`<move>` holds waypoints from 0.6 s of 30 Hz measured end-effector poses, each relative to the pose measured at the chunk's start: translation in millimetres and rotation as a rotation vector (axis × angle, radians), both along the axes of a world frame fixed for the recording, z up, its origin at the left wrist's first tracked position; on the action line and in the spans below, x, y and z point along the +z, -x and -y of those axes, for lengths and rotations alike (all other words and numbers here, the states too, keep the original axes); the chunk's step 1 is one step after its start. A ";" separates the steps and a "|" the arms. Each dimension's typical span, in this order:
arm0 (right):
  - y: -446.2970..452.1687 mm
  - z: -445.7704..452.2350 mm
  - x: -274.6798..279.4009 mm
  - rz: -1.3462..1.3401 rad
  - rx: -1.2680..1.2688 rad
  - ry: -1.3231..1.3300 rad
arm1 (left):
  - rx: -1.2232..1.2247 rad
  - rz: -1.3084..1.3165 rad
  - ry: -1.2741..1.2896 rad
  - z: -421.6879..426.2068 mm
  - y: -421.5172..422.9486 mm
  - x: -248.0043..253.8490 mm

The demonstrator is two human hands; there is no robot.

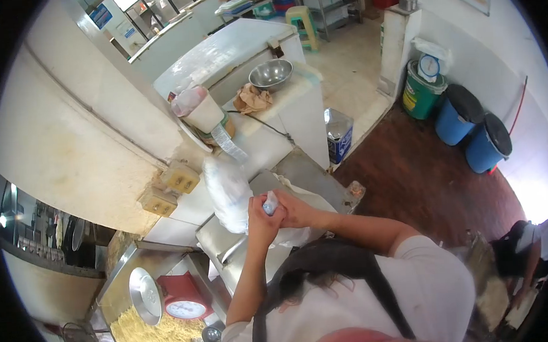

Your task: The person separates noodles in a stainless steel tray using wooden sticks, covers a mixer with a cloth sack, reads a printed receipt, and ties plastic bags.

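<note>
Both my hands meet in front of my chest at the gathered neck of a whitish, translucent plastic bag (226,194). My left hand (263,218) is closed round the neck, and a twisted end of plastic pokes up between the thumbs. Pressed against it, my right hand (295,211) is closed on the same neck, its fingertips partly hidden. The bag bulges to the left over a metal-topped table (229,267); its contents cannot be made out. More pale plastic or cloth lies on the table under my right forearm.
At lower left a red dial scale (183,296) with a metal pan stands over yellow noodles (148,336). Behind the bag, a white chest (302,111) carries a steel bowl (271,73) and crumpled brown paper (252,99). Lidded blue bins (457,123) line the right wall; another person bends at lower right.
</note>
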State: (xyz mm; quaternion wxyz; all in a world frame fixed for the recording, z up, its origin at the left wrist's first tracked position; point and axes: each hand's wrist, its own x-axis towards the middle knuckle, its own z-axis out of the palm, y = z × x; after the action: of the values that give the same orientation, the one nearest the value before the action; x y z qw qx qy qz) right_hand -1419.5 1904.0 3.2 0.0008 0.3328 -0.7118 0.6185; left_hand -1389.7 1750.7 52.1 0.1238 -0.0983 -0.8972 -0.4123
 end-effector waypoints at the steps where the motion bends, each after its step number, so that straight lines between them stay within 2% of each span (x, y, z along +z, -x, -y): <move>1: 0.0 0.2 -1.4 -0.025 -0.009 -0.009 | 0.000 0.008 -0.002 0.2 -0.1 0.2; 6: 2.8 2.3 -5.6 -0.086 -0.014 0.045 | 0.014 0.021 -0.008 -1.3 -0.2 5.1; 13: 2.8 -0.1 -2.1 -0.074 -0.016 -0.018 | 0.003 0.032 -0.010 -1.3 -0.9 7.9; 18: 5.8 4.9 -18.7 -0.082 -0.078 -0.054 | -0.032 0.030 -0.008 2.9 2.8 6.0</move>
State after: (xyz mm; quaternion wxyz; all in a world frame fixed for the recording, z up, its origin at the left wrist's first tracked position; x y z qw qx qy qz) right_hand -1425.3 1899.0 -15.5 0.0451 0.3299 -0.7401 0.5842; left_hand -1392.5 1747.8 58.1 0.1040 -0.1059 -0.8957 -0.4191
